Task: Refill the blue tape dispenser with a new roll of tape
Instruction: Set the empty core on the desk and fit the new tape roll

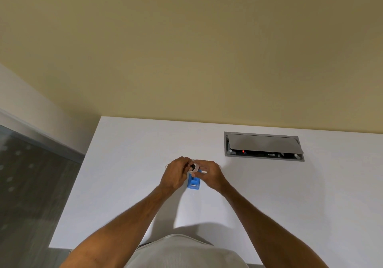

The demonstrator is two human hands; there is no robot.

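Observation:
The blue tape dispenser lies on the white table, its near end toward me and its far end hidden under my hands. Right above that far end, a clear roll of tape with a dark core is pinched between both hands. My left hand grips the roll from the left. From the right, my right hand holds it with the fingertips, and a short whitish strip sticks out by those fingers. Whether the roll touches the dispenser I cannot tell.
A grey recessed cable box with a half-raised lid and a red light sits in the table at the back right. A yellow wall rises behind the table. The table's left edge drops to a grey floor.

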